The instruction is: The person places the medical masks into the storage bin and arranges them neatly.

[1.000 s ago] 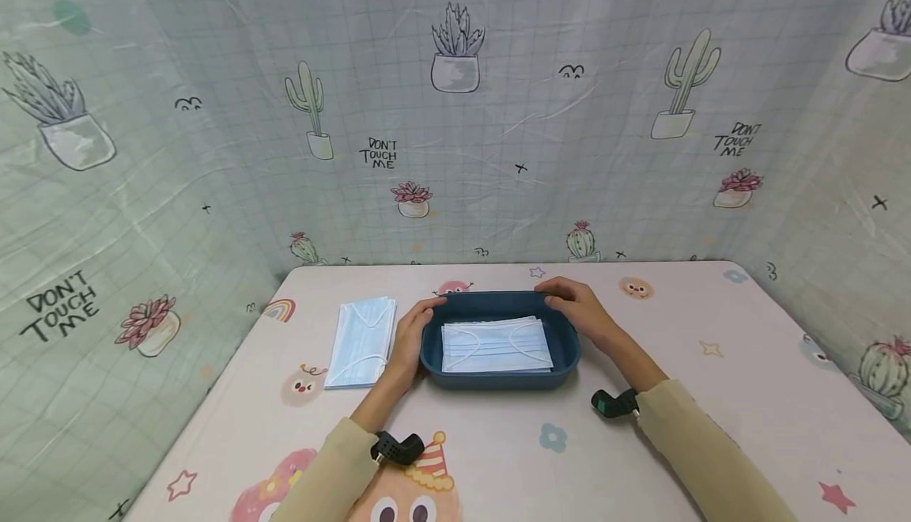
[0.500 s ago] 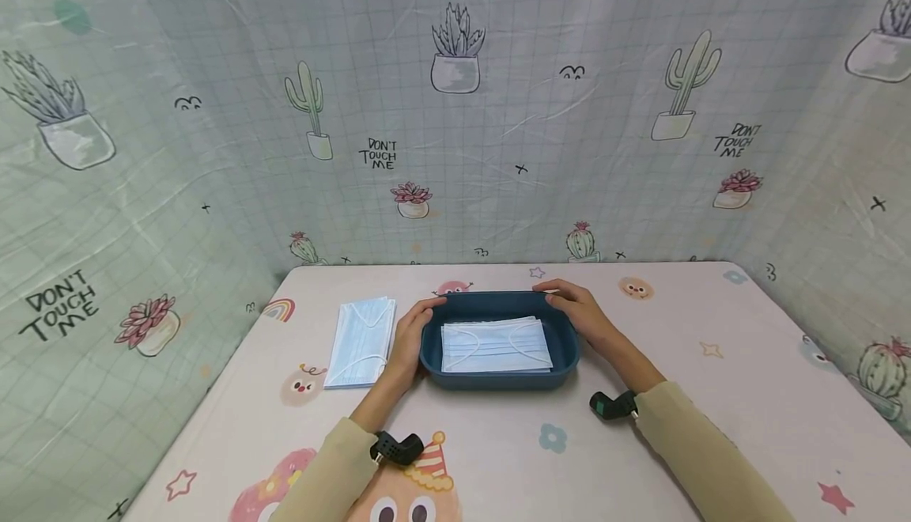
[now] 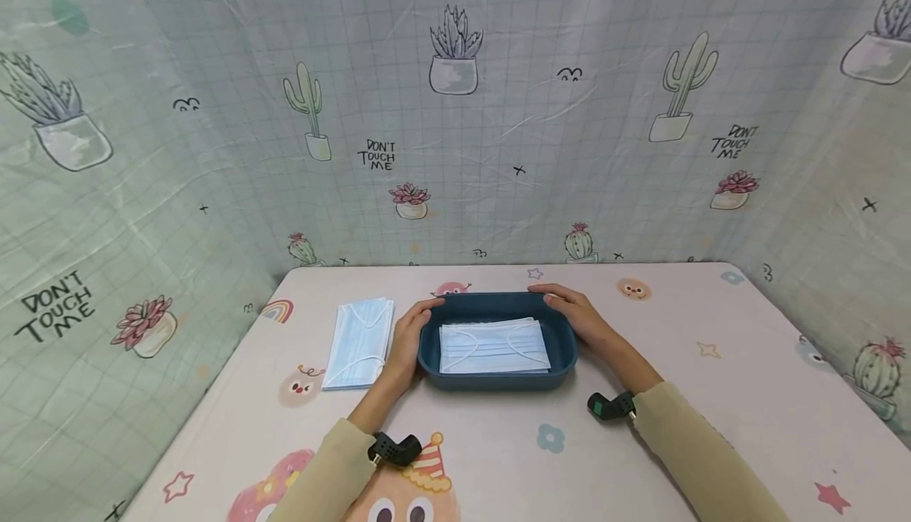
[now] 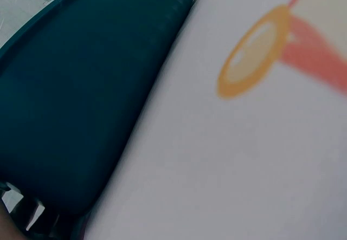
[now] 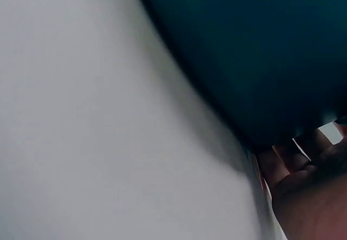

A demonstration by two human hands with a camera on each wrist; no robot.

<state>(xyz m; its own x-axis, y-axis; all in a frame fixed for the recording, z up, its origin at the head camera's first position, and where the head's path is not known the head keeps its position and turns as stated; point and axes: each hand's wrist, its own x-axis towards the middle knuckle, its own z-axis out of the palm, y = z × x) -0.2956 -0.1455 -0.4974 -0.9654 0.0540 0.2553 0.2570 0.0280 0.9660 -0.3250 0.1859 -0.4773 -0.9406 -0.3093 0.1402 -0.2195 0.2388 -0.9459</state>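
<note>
A dark blue rectangular bin (image 3: 498, 382) sits on the table in the head view, with a stack of pale blue face masks (image 3: 494, 346) lying inside it, white ear loops on top. My left hand (image 3: 407, 340) holds the bin's left end, fingertips at the far left corner of the rim. At the opposite end my right hand (image 3: 580, 316) grips the far right corner, thumb at the rim and fingers behind it. Both wrist views show the bin's outer wall close up, with fingers (image 5: 293, 156) against it in the right one.
Left of the bin, beside my left hand, lies a second stack of face masks (image 3: 358, 344). The table (image 3: 498, 459) has a pale pink cover with printed cartoons. A curtain (image 3: 455, 150) printed with cacti hangs round the back and sides.
The fingers of my right hand have shifted slightly left and lower at the bin's far rim. My left hand and both mask stacks stay in place.
</note>
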